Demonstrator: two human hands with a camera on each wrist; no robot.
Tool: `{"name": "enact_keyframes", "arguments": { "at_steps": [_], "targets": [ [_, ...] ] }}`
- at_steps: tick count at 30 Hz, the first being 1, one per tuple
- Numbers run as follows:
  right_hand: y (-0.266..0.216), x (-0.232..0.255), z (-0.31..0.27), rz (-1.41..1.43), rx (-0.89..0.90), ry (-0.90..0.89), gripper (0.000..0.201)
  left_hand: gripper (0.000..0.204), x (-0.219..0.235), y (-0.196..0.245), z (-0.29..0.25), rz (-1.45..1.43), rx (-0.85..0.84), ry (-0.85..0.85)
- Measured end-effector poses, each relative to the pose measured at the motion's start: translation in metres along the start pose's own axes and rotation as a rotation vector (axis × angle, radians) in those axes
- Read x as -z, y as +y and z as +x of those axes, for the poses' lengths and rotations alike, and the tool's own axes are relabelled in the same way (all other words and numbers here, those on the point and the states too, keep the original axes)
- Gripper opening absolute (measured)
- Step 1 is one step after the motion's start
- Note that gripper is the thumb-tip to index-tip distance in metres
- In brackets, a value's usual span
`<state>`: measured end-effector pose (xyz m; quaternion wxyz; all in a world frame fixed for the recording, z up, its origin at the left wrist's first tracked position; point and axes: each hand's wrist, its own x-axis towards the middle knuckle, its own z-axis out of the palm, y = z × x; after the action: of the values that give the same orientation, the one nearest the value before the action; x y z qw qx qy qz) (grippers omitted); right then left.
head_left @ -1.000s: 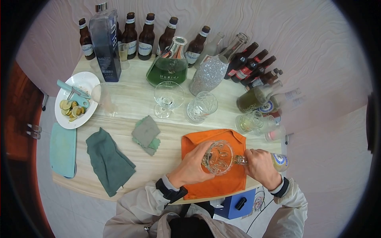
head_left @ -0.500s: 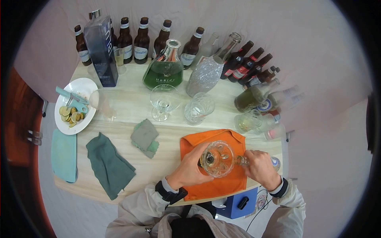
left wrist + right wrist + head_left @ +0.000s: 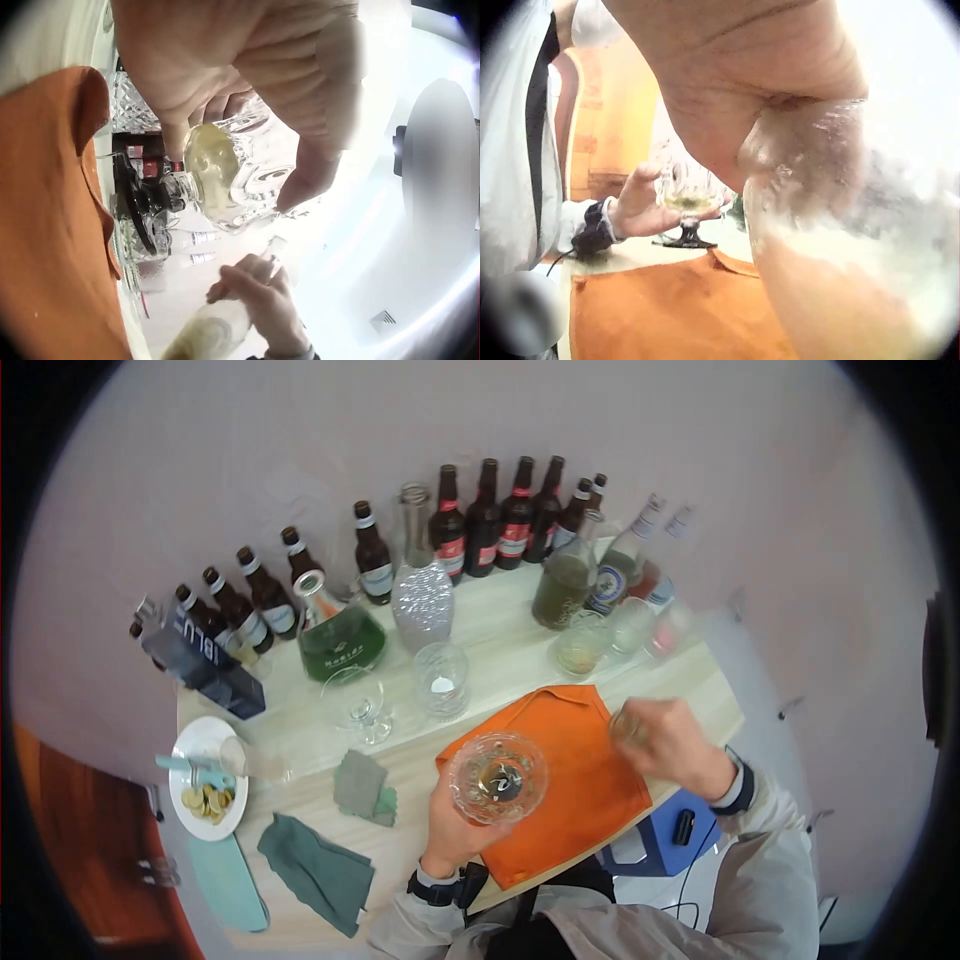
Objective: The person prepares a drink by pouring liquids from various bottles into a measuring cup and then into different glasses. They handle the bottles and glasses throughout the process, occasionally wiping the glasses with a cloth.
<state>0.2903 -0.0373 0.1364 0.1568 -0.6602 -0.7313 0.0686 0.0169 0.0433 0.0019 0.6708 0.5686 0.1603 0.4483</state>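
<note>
My left hand holds a clear cut-glass goblet with a dark stem and foot, the fingers curled around its bowl. A little pale yellow liquid shows in the bowl in the left wrist view. My right hand grips a clear glass bottle around its neck, and its mouth faces up toward the head camera, right of the goblet and apart from it. In the left wrist view the bottle's body holds pale, cloudy liquid. Under both hands lies an orange cloth.
Behind the cloth stand a cut-glass tumbler, a wide stemmed glass, a green decanter and a glittery bottle. Brown beer bottles line the wall. To the left are a plate of citrus slices and a dark green cloth.
The bottle's mouth has moved right, from the goblet's rim to well apart, and the bottle has tipped upright. Yellow liquid has appeared in the goblet. The head view has turned right.
</note>
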Motion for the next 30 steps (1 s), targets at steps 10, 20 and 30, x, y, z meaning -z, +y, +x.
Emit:
{"name": "enact_keyframes", "arguments": {
  "at_steps": [10, 20, 30],
  "targets": [
    [-0.024, 0.072, 0.104, 0.599, -0.098, 0.562, 0.034, 0.094, -0.002, -0.011, -0.002, 0.149, 0.071, 0.036],
    [0.033, -0.027, 0.242, 0.786, -0.168, 0.581, 0.036, 0.088, -0.008, -0.012, -0.004, 0.105, 0.116, 0.037],
    [0.046, -0.050, 0.264, 0.755, -0.214, 0.549, 0.037, 0.090, -0.002, -0.022, -0.006, 0.094, 0.106, 0.034]
  ]
}}
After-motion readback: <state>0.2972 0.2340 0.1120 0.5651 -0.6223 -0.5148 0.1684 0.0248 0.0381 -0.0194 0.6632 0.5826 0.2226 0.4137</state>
